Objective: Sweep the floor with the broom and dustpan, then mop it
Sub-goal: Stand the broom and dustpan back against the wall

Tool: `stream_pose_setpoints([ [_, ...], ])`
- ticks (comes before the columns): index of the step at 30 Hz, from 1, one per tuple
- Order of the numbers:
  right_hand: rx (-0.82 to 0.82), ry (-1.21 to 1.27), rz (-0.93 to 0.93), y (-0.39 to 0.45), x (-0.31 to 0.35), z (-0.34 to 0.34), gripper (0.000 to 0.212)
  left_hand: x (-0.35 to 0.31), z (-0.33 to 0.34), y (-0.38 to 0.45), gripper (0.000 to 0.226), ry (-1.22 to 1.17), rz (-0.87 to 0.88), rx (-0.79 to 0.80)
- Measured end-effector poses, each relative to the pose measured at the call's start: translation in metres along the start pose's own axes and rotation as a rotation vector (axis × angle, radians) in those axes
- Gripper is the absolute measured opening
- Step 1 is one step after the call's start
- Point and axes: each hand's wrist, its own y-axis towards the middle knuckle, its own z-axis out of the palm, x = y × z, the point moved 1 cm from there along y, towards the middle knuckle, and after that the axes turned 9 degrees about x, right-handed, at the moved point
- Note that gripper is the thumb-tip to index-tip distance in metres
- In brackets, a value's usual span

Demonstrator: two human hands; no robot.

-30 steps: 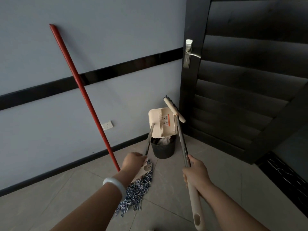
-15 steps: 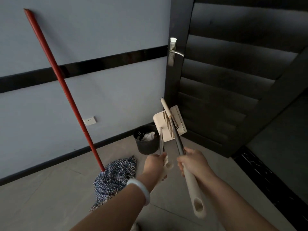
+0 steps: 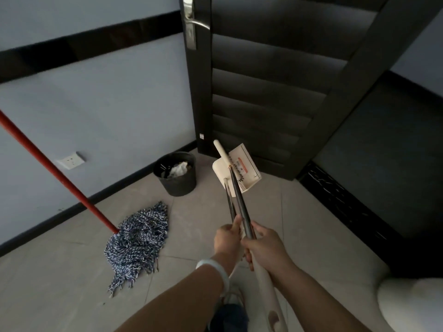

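Nearest, bottom right: pale rounded object (image 3: 412, 305), cut off by the frame edge, can't tell what it is. Right hand (image 3: 266, 245) fully closed round the broom (image 3: 239, 200) shaft, where dark metal meets the cream grip; grip end runs down toward the camera. Left hand (image 3: 226, 238), white bracelet (image 3: 217, 268) on the wrist, closed round the dustpan (image 3: 242, 168) pole just left of the broom shaft, thumb up along it. Hands almost touching, poles nearly parallel.

Both tools are off the floor, heads pointing away; the cream broom head lies across the cream dustpan pan, in front of the door.

Left, mid-distance: mop (image 3: 136, 238), blue-white strands spread on the tiled floor (image 3: 299, 224), red handle leaning up-left against the wall (image 3: 107, 104). Neither hand is on it.

Farther: black bin (image 3: 176, 178) with crumpled paper inside, at the wall base, left of the dustpan. Wall socket (image 3: 69, 160) left of it. Farthest: dark louvred door (image 3: 275, 80), metal handle (image 3: 191, 22) on its left edge.
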Motion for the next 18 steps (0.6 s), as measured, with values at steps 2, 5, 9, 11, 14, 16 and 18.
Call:
stream_pose_setpoints([
  [2,-0.006,0.025,0.028,0.004,-0.011,-0.004,0.065,0.012,0.008,0.011,0.054,0.036,-0.027,0.016],
  [5,-0.01,0.055,0.071,0.011,-0.028,-0.006,0.065,0.022,0.016,0.017,0.037,0.119,-0.023,0.111],
  [9,-0.008,0.047,0.133,0.024,-0.047,-0.004,0.066,0.038,0.023,0.02,0.07,0.02,-0.079,0.148],
  [11,0.002,0.054,0.158,0.03,-0.054,-0.003,0.065,0.052,0.029,0.033,0.085,-0.034,-0.133,0.134],
  [14,0.029,0.083,0.194,0.033,-0.067,-0.002,0.062,0.059,0.031,0.035,0.065,-0.046,-0.193,0.138],
  [16,0.052,0.103,0.22,0.035,-0.075,-0.002,0.056,0.068,0.034,0.039,0.059,-0.035,-0.22,0.15],
  [18,0.084,0.094,0.234,0.037,-0.082,-0.002,0.046,0.08,0.037,0.042,0.059,-0.03,-0.258,0.146],
])
